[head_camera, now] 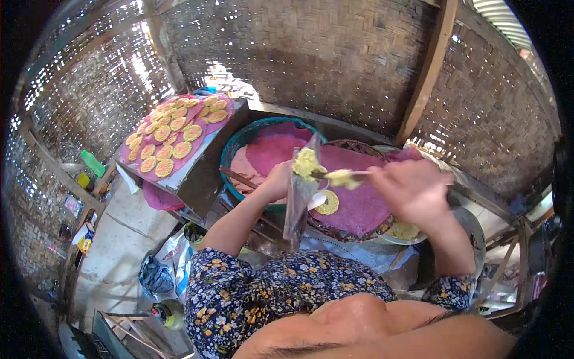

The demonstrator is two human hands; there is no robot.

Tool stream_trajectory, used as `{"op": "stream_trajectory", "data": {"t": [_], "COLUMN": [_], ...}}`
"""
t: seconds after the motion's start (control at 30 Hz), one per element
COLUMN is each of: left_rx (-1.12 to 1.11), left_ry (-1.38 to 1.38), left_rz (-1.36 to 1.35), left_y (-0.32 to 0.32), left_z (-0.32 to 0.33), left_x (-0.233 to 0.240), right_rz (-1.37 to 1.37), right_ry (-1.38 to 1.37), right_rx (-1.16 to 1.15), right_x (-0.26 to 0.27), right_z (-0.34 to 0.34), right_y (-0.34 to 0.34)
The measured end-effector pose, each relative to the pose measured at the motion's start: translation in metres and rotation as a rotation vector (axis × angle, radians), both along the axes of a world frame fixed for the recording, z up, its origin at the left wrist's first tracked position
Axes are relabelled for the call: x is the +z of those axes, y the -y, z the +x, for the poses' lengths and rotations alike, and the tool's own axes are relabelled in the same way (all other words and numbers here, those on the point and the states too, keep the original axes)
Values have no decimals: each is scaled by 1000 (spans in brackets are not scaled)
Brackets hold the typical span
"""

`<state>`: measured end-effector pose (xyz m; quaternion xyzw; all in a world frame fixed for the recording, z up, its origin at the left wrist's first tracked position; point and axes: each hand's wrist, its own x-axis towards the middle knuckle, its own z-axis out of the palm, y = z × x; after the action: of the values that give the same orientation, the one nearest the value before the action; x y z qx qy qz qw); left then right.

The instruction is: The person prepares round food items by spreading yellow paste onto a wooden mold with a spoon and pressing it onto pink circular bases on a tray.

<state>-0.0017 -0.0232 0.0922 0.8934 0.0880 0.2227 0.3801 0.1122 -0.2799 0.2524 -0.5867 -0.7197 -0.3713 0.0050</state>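
Observation:
My left hand (277, 180) grips a clear plastic bag (296, 213) by its side, with a lump of yellow dough (306, 164) at its upper opening. In my right hand (415, 190), blurred by motion, is a spoon (360, 173) whose far end reaches the bag's mouth. More yellow dough (342, 178) clings along the spoon. Below both hands lies a purple cloth (358, 202) over a woven tray (372, 235). On that cloth sits a flat round dough piece (329, 204), partly covered by a small white object (316, 201).
A teal basin (225, 157) with pink contents and purple cloth stands left of the tray. Several round dough pieces (163, 152) cover a raised box top (181, 181) further left. Under my right forearm is a bowl of yellow dough (403, 230). Woven bamboo walls (323, 58) enclose the corner.

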Motion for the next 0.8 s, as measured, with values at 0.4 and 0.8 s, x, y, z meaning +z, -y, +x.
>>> {"op": "stream_trajectory", "data": {"t": [0.4, 0.8], "left_rx": [77, -135], "left_ry": [-60, 51], "left_rz": [170, -382], "left_y": [29, -8], "left_z": [0, 3], "left_x": [22, -5], "right_rz": [123, 242], "right_ry": [-22, -330], "right_rx": [50, -31], "right_x": [6, -3], "right_z": [2, 27], "right_y": [-2, 5]}}
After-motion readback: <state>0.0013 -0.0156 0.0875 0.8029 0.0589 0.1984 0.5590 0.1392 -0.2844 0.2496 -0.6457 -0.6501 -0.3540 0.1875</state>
